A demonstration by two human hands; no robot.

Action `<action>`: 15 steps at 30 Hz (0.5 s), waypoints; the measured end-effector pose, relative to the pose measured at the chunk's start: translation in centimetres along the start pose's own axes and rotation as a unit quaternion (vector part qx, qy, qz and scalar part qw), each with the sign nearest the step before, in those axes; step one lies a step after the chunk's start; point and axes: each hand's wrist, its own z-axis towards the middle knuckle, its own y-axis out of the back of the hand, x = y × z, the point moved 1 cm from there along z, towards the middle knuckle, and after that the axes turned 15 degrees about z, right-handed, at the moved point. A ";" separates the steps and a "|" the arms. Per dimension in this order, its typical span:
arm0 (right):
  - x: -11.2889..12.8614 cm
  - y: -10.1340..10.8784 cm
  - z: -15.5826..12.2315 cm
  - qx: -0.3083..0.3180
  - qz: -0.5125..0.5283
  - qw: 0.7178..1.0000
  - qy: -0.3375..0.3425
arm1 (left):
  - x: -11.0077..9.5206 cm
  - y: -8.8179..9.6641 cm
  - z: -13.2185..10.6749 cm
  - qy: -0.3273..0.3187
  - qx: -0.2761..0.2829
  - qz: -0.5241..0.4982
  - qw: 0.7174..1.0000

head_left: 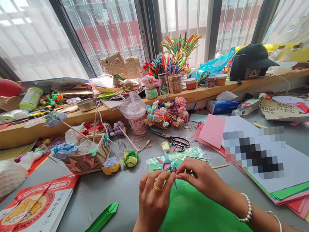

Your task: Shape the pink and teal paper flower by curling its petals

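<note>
A folded paper flower (166, 163) with pointed teal and pink petals is held up just above the grey table. My left hand (153, 194), with a ring on one finger, closes around its near left side. From the right, my right hand (203, 175) pinches at the same flower, and the fingertips of both hands almost meet. My fingers hide its lower part. Beneath my hands lies a glossy green sheet (199, 215). A clear plastic packet (197, 152) is just behind the flower, and a thin wooden stick (221, 166) pokes out beyond my right hand.
A folded green paper strip (96, 228) lies to the left. Behind are black scissors (178, 142), paper lotus flowers (130, 158), a basket (84, 163) and a pink cup (137, 121). Coloured paper (276, 154) is stacked right. A crowded wooden ledge (114, 107) runs below the windows.
</note>
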 end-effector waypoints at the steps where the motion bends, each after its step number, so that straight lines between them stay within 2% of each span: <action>1: 0.0 0.0 0.1 -0.006 0.006 1.000 -0.009 | 0.0 0.0 0.0 -0.002 -0.001 -0.003 1.000; 9: 0.0 0.2 0.4 -0.010 0.037 0.998 -0.052 | -0.2 0.0 -0.1 -0.023 -0.015 0.000 1.000; 15: 0.5 0.4 0.2 0.005 0.027 0.999 -0.024 | -0.2 0.0 0.0 -0.017 -0.023 0.009 1.000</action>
